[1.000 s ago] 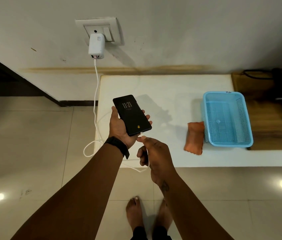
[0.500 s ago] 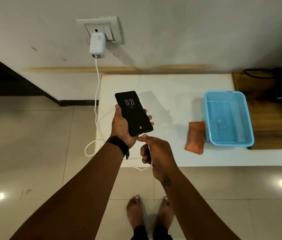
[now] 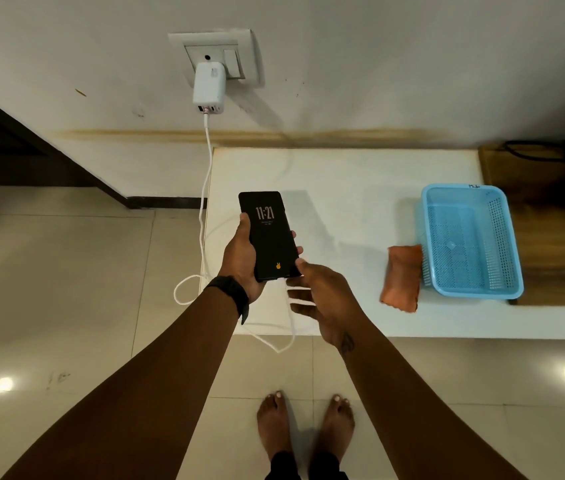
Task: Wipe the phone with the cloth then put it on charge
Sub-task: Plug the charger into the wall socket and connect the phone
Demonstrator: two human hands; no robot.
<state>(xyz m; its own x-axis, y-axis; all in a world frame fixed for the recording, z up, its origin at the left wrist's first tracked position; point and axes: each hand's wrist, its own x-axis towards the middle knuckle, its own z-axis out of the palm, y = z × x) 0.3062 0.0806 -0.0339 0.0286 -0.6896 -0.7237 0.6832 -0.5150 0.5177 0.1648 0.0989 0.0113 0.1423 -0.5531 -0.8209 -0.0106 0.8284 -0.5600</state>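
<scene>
My left hand (image 3: 239, 259) grips a black phone (image 3: 269, 233) from the left, screen up and lit with 11:21, above the left end of the white table (image 3: 346, 188). My right hand (image 3: 319, 294) pinches the end of the white charging cable (image 3: 204, 188) right at the phone's bottom edge; whether the plug sits in the port is hidden by my fingers. The cable runs up to a white charger (image 3: 209, 85) plugged into the wall socket (image 3: 217, 51). An orange cloth (image 3: 401, 277) lies folded on the table to the right.
A light blue plastic basket (image 3: 469, 242) stands just right of the cloth, touching it. Cable slack loops off the table's left edge and front. Dark equipment sits on a wooden surface (image 3: 547, 261) at the far right. My bare feet stand on the tiled floor (image 3: 66, 289).
My left hand has lifted the phone slightly up and away. My right hand has moved up along the cable to the phone's bottom edge.
</scene>
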